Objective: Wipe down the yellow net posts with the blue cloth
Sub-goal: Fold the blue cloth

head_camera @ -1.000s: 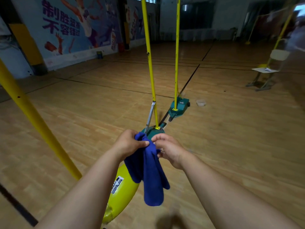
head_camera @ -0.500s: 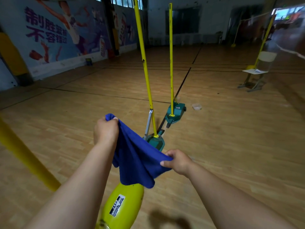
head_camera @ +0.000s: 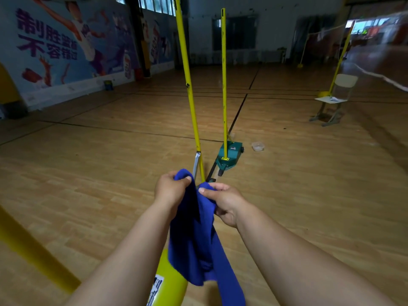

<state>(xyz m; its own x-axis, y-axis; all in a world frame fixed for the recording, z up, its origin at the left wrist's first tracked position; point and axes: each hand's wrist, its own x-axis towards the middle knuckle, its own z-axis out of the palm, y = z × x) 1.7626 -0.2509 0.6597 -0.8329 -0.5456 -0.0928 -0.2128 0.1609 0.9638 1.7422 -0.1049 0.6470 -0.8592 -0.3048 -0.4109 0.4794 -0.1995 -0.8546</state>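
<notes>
Nearest yellow post (head_camera: 33, 257) blurred, cut by left edge; blue cloth (head_camera: 194, 239) hides leaning post's (head_camera: 187, 85) base; cloth's tail cut off below.

Indoor sports hall. Wooden plank floor (head_camera: 88, 173) carries dark court lines. Left wall bears a printed mural (head_camera: 66, 45). High windows (head_camera: 154, 4) admit daylight. A folding chair (head_camera: 335, 98) stands at right.

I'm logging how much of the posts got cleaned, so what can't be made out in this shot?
Head view only:
- Base of the near yellow post: hidden behind the left hand, right hand and blue cloth.
- Top of that post: cut off by the upper edge.
- Yellow post at left: blurred, cut off by the edge.
- Label on the yellow-green object below the cloth: partly covered, too small to read.
- Dirt on any post: too fine to see.
</notes>
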